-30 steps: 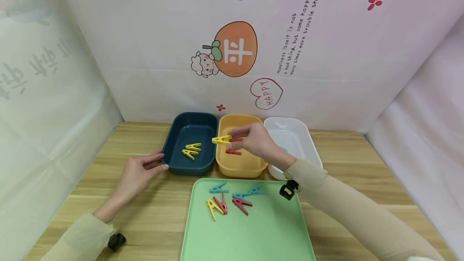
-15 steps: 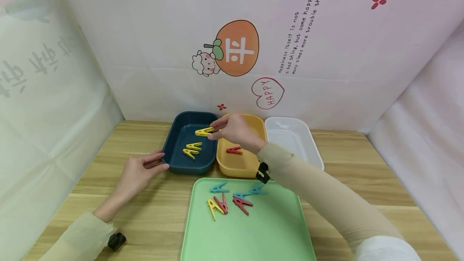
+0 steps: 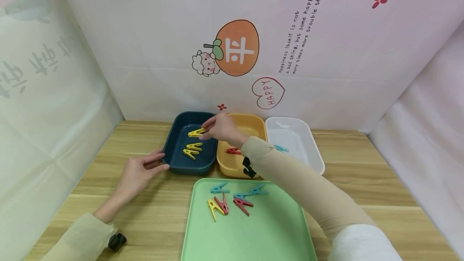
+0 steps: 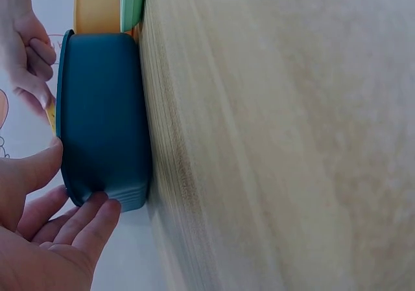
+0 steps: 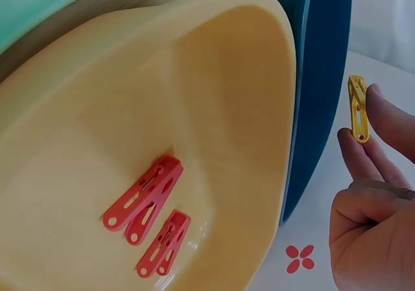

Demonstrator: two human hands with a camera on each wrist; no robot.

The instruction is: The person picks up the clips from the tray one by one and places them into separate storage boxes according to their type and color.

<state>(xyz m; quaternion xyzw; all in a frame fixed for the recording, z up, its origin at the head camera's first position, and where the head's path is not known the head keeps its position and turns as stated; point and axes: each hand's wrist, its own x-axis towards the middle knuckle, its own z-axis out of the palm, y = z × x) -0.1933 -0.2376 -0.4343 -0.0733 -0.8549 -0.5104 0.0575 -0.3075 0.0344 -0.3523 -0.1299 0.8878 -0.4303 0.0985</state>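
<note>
A yellow clothespin (image 5: 358, 109) is pinched between the thumb and fingers of my right hand (image 3: 221, 129), above the dark blue bin (image 3: 190, 170). Two more yellow clothespins (image 3: 192, 151) lie inside that bin. My left hand (image 3: 139, 172) touches the bin's left side; in the left wrist view its thumb is at the rim and its fairly straight fingers (image 4: 91, 229) rest against the outer wall. On the green tray (image 3: 250, 237) lie several loose clothespins: blue (image 3: 219, 188), red (image 3: 243, 205) and one yellow (image 3: 215, 209).
The yellow-orange bin (image 3: 235, 172), against the blue bin's right side, holds two red clothespins (image 5: 144, 200). A white bin (image 3: 304, 148) beside it has a blue clothespin (image 3: 281, 148) in view. Behind the bins hangs a printed cloth (image 3: 163, 51). All stand on a wooden table (image 3: 362, 168).
My right hand has carried the yellow clothespin left, from over the yellow-orange bin to over the blue bin. My left hand has stayed at the blue bin's side.
</note>
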